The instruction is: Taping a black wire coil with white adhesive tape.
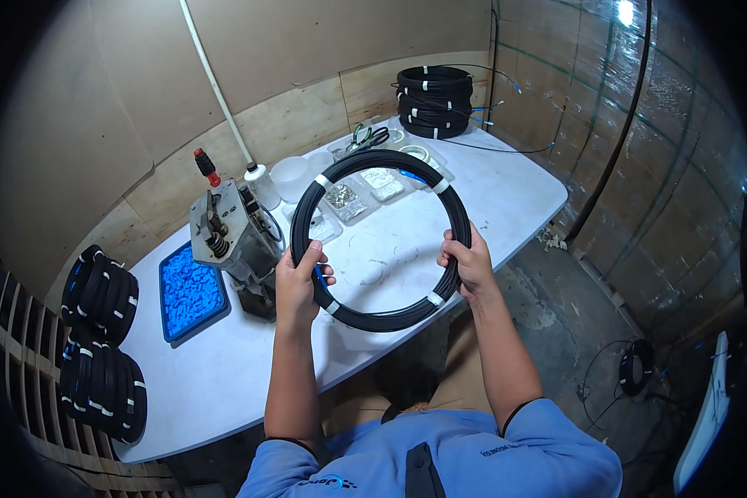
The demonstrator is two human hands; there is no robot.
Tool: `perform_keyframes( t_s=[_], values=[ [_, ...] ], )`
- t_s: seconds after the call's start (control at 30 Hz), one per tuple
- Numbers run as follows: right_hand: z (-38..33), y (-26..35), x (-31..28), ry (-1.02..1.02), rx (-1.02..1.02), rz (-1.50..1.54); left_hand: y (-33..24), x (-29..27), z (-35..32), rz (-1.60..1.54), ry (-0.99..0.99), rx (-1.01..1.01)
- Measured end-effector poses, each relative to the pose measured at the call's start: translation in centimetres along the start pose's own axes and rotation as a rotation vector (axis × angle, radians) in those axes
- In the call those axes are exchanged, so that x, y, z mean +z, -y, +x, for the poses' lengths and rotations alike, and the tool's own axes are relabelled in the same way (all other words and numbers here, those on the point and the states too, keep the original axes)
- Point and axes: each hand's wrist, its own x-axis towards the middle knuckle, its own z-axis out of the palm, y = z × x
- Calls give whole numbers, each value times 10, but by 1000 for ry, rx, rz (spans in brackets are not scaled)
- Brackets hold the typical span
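A large coil of black cable [382, 320], bound with several white tape bands, is held up over the near edge of the white table. My left hand [301, 280] is closed around the left side of the ring, thumb on top. On the opposite side my right hand [468, 259] grips the coil with curled fingers. A bit of blue shows on the cable beside my left fingers, and another blue piece lies against the ring's upper part. Through the open middle of the ring the white tabletop [382, 270] is visible.
Left of the coil stands a metal bench press [239, 236] with a red-topped lever. Beside it is a blue tray [192, 292] of small blue parts. Bundled coils [104, 390] sit at the left edge, stacked coils [434, 104] at the back. Clear trays [344, 199] hold small parts.
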Motion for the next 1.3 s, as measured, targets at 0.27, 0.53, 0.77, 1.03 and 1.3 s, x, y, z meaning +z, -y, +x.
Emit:
perform_keyframes(
  t_s=[0.27, 0.53, 0.77, 1.03, 1.3],
  values=[
    [-5, 3, 3, 45, 11, 5, -2, -5, 3, 24, 24, 19],
    [-2, 10, 1, 89, 18, 52, 8, -9, 4, 41, 23, 8],
    [14, 51, -8, 402, -98, 21, -20, -10, 7, 288, 209, 174],
    [30, 139, 38, 694, -78, -605, -49, 19, 9, 503, 394, 263],
    [55, 120, 32, 570, -346, -643, -18, 7, 8, 145, 258, 236]
  ],
)
